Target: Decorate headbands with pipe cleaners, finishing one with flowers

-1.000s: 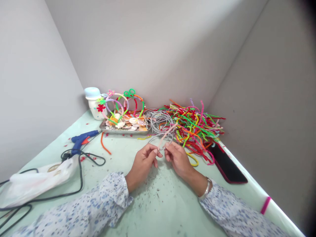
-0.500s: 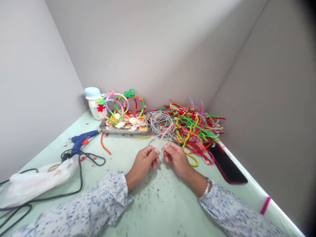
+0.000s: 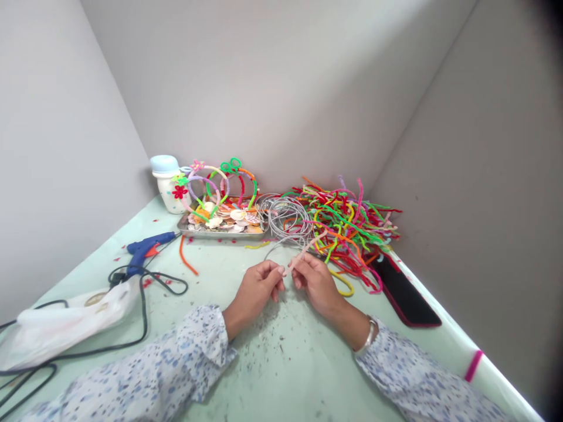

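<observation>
Between my two hands is a pale pink pipe cleaner (image 3: pixel 308 248), its free end slanting up and right over the pile behind. My left hand (image 3: pixel 260 285) pinches its lower end between thumb and forefinger. Close beside it, my right hand (image 3: pixel 317 285) is closed on the same pipe cleaner, thumb and forefinger together. A coil of grey wire (image 3: pixel 288 217) lies just beyond my fingertips. Whether a strand of that wire is also in my fingers is too fine to make out.
A pile of coloured pipe cleaners (image 3: pixel 352 223) and a black phone-like slab (image 3: pixel 407 293) lie right. At the back, decorated headbands (image 3: pixel 202 179) stand by a metal tray (image 3: pixel 224 235) of shells, near a white jar (image 3: pixel 166 190). Left are a blue glue gun (image 3: pixel 147 249), its cord and a plastic bag (image 3: pixel 74 322).
The pink pipe cleaner's free end has swung right and lower, from near upright to a slant over my right fingers. Both hands have stayed nearly in place.
</observation>
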